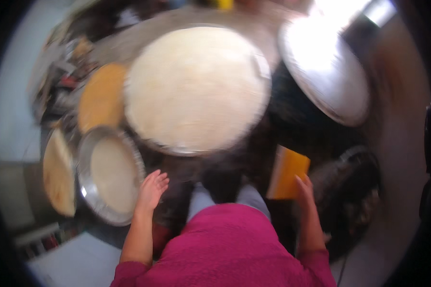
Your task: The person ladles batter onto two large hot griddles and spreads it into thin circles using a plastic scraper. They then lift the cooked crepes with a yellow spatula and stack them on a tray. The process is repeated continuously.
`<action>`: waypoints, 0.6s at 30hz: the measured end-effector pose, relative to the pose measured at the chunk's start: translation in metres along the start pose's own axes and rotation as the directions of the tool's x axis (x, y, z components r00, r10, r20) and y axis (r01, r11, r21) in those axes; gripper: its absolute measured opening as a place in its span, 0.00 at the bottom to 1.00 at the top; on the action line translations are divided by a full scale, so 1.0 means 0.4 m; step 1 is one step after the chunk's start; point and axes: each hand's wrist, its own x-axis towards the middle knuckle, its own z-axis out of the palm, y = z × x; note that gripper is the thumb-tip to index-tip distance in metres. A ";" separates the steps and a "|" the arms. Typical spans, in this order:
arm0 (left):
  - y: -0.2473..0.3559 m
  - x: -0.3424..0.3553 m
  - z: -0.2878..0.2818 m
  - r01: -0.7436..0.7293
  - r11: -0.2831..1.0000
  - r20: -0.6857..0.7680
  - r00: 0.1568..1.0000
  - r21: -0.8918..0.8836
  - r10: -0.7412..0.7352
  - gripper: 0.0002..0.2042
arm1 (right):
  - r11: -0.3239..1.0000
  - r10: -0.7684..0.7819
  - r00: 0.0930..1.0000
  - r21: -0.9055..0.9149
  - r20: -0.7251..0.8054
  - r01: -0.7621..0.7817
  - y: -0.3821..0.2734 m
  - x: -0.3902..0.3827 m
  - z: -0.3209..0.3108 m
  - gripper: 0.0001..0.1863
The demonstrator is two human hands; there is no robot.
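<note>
Her right hand (pixel 305 191) grips the orange scraper (pixel 288 172) while the open left hand (pixel 152 190) nears the small metal tray (pixel 84 167), which might tip if bumped.

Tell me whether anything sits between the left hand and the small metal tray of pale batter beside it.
Nothing visible does. The left hand hovers open just right of the small round metal tray of pale batter, with only dark bare floor between fingers and rim. The right hand holds a flat orange rectangular scraper on the other side.
</note>
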 end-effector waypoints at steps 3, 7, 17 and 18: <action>-0.126 -0.031 0.153 0.137 0.987 0.103 0.984 0.084 -0.146 0.14 | 0.994 -0.020 0.999 -0.110 -0.028 0.017 -0.014 0.005 -0.058 0.19; -0.187 -0.052 0.259 0.183 0.943 0.121 0.967 0.278 -0.223 0.15 | 0.979 -0.170 0.981 -0.130 -0.098 0.157 -0.077 -0.019 -0.111 0.18; -0.151 -0.035 0.348 0.096 0.844 0.156 0.966 0.528 -0.208 0.15 | 0.573 -0.728 0.638 -0.733 -0.251 0.366 -0.146 -0.184 -0.230 0.20; -0.150 -0.027 0.346 0.107 0.838 0.148 0.965 0.536 -0.218 0.15 | 0.697 -0.654 0.674 -0.618 -0.342 0.363 -0.132 -0.190 -0.229 0.20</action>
